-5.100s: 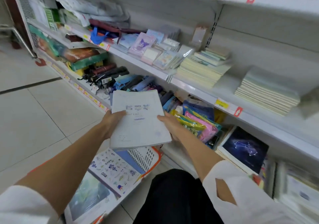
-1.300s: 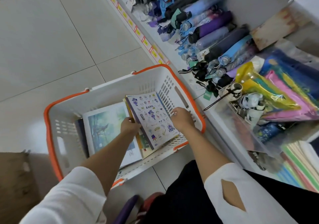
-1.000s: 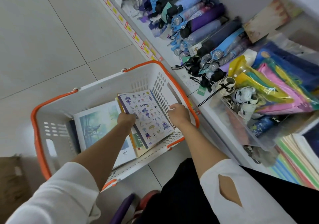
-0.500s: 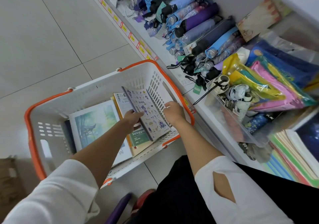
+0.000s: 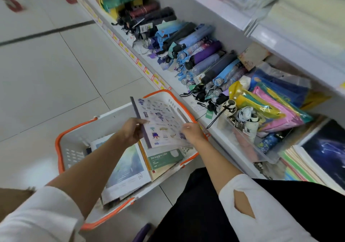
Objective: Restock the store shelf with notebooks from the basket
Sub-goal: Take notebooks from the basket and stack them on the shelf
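Left hand [image 5: 131,130] and right hand [image 5: 192,132] pinch our sticker-print notebook [image 5: 160,124] by its side edges above the basket [image 5: 57,152]; we should lift it level, clearing the rim

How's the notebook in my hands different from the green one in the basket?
The held notebook has a pale cover dotted with small cartoon pictures; the green notebook shows white lettering. The held notebook is raised, gripped by the left hand and right hand; the green notebook lies in the basket. Both are flat.
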